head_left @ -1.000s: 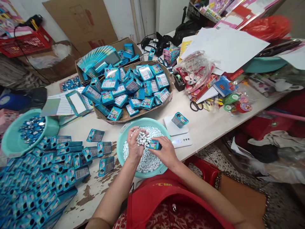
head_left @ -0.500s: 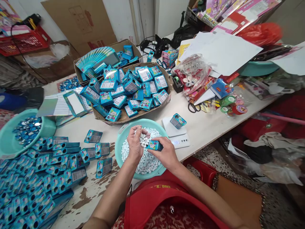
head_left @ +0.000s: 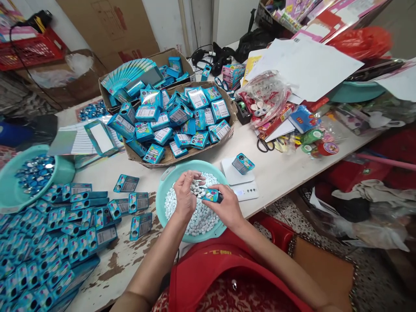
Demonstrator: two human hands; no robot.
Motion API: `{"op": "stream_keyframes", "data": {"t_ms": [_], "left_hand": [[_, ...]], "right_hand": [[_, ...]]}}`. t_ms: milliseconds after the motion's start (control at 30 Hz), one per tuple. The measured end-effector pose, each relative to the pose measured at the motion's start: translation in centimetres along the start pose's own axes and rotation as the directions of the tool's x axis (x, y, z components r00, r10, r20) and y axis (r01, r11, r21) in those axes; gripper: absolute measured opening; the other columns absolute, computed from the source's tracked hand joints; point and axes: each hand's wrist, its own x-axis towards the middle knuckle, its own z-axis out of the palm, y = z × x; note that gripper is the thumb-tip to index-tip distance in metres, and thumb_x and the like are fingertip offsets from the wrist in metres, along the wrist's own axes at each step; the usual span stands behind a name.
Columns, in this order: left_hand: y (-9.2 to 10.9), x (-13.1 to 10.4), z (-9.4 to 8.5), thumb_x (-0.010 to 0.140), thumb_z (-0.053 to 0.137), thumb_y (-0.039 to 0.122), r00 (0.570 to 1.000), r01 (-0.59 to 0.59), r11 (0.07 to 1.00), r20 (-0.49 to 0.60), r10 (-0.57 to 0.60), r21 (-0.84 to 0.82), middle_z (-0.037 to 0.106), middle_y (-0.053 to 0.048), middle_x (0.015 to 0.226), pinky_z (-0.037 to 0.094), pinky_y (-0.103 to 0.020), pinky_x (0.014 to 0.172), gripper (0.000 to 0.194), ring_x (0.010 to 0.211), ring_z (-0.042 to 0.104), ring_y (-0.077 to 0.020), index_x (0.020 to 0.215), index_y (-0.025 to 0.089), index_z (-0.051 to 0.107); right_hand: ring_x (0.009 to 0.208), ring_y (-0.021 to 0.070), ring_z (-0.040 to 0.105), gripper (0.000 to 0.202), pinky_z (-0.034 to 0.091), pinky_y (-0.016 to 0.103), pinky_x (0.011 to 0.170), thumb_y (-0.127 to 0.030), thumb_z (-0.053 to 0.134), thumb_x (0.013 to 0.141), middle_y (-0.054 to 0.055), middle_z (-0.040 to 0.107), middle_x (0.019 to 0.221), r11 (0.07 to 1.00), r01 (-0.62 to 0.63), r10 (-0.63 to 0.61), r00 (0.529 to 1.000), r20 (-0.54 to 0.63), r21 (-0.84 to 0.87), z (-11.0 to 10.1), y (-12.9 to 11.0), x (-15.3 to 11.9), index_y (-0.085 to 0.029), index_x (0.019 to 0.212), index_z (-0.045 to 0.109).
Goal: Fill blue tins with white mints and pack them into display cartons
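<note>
Over a light green basin (head_left: 160, 203) of small white candies (head_left: 199, 223), my left hand (head_left: 186, 195) is cupped around some of the candies (head_left: 197, 189). My right hand (head_left: 229, 207) grips a small blue box (head_left: 212, 195), its end against the candies in my left palm. Right of the basin, another blue box (head_left: 243, 164) rests on a white scale (head_left: 232, 174). Several blue boxes (head_left: 141, 226) lie left of the basin.
Behind the basin stands a cardboard tray (head_left: 143, 161) heaped with blue boxes. Many more boxes (head_left: 35, 255) cover the table's left side, beside a green basin (head_left: 63, 169) of shiny blue pieces. Scissors (head_left: 265, 145), tape rolls (head_left: 328, 147) and papers (head_left: 305, 65) lie on the right.
The box in my right hand has turned slightly, and the candies in my left palm have shifted against its end. The view has moved a little.
</note>
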Motion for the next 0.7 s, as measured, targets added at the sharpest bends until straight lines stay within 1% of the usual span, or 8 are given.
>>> {"op": "stream_keyframes", "data": {"t_ms": [100, 167, 300, 367, 433, 533, 600, 700], "left_hand": [[-0.01, -0.03, 0.29, 0.074, 0.066, 0.044, 1.0, 0.005, 0.999, 0.008, -0.004, -0.037, 0.06, 0.001, 0.063, 0.052, -0.027, 0.061, 0.029, 0.061, 0.062, -0.0136, 0.076, 0.016, 0.058], [-0.01, -0.1, 0.48, 0.074, 0.066, 0.044, 1.0, 0.006, 0.999, 0.004, -0.006, -0.043, 0.061, 0.001, 0.063, 0.052, -0.028, 0.061, 0.029, 0.06, 0.062, -0.0133, 0.081, 0.017, 0.058], [-0.12, -0.18, 0.52, 0.073, 0.065, 0.047, 1.0, 0.014, 1.0, 0.0, -0.014, -0.004, 0.061, 0.0, 0.071, 0.051, -0.027, 0.061, 0.031, 0.062, 0.062, -0.0127, 0.076, 0.016, 0.057], [-0.28, -0.15, 0.38, 0.072, 0.067, 0.044, 1.0, 0.024, 1.0, 0.014, -0.024, -0.001, 0.06, 0.0, 0.073, 0.051, -0.026, 0.061, 0.029, 0.062, 0.061, -0.0118, 0.078, 0.017, 0.057], [-0.46, -0.13, 0.26, 0.072, 0.068, 0.04, 0.999, 0.019, 1.0, 0.04, -0.019, -0.015, 0.059, 0.002, 0.07, 0.049, -0.025, 0.06, 0.027, 0.059, 0.059, -0.0105, 0.083, 0.018, 0.057], [-0.56, -0.33, 0.36, 0.075, 0.065, 0.039, 0.997, 0.014, 1.0, 0.079, -0.014, -0.009, 0.055, 0.005, 0.06, 0.043, -0.021, 0.052, 0.024, 0.05, 0.054, -0.0084, 0.085, 0.019, 0.055], [-0.36, -0.62, 0.6, 0.077, 0.063, 0.041, 0.993, 0.041, 0.999, 0.108, -0.042, 0.013, 0.053, 0.005, 0.054, 0.041, -0.021, 0.049, 0.024, 0.046, 0.052, -0.0085, 0.084, 0.019, 0.055], [0.18, -0.74, 0.62, 0.077, 0.062, 0.045, 0.988, 0.062, 0.998, 0.142, -0.063, 0.005, 0.053, 0.005, 0.052, 0.046, -0.025, 0.054, 0.027, 0.047, 0.055, -0.011, 0.082, 0.02, 0.055]], "right_hand": [[0.089, 0.0242, 0.061, 0.029, 0.046, 0.038, 0.08, -0.028, 0.076, 0.065, 0.004, 0.067, 0.09, 1.0, -0.003, 0.003, 1.0, 0.004, 0.002, -0.03, -0.04, 0.08, -0.025, 0.091, 0.063], [0.089, 0.0242, 0.061, 0.029, 0.046, 0.038, 0.08, -0.027, 0.075, 0.065, 0.004, 0.067, 0.09, 1.0, -0.005, 0.005, 1.0, 0.002, -0.002, -0.02, -0.05, 0.12, -0.025, 0.091, 0.063], [0.089, 0.024, 0.06, 0.027, 0.046, 0.038, 0.08, -0.026, 0.073, 0.066, 0.003, 0.067, 0.09, 1.0, -0.001, 0.001, 1.0, 0.01, -0.014, 0.01, -0.09, 0.18, -0.025, 0.09, 0.062], [0.089, 0.024, 0.06, 0.026, 0.046, 0.037, 0.079, -0.025, 0.073, 0.065, 0.003, 0.067, 0.089, 1.0, -0.005, 0.005, 1.0, 0.013, -0.013, 0.01, -0.1, 0.21, -0.025, 0.089, 0.062], [0.089, 0.0237, 0.059, 0.027, 0.046, 0.037, 0.079, -0.025, 0.074, 0.065, 0.003, 0.066, 0.088, 1.0, -0.026, 0.026, 1.0, 0.014, 0.002, 0.03, -0.07, 0.23, -0.024, 0.089, 0.062], [0.088, 0.023, 0.059, 0.029, 0.046, 0.037, 0.079, -0.024, 0.075, 0.063, 0.002, 0.065, 0.088, 0.996, -0.074, 0.073, 0.997, 0.018, 0.054, 0.2, 0.1, 0.28, -0.024, 0.089, 0.062], [0.089, 0.0225, 0.06, 0.03, 0.046, 0.036, 0.08, -0.024, 0.075, 0.063, 0.002, 0.065, 0.089, 0.988, -0.11, 0.107, 0.994, 0.034, 0.112, 0.38, 0.31, 0.32, -0.023, 0.09, 0.062], [0.092, 0.0219, 0.061, 0.032, 0.046, 0.037, 0.084, -0.026, 0.076, 0.063, 0.002, 0.066, 0.094, 0.963, -0.161, 0.155, 0.987, 0.046, 0.216, 0.49, 0.75, 0.32, -0.023, 0.092, 0.063]]}}
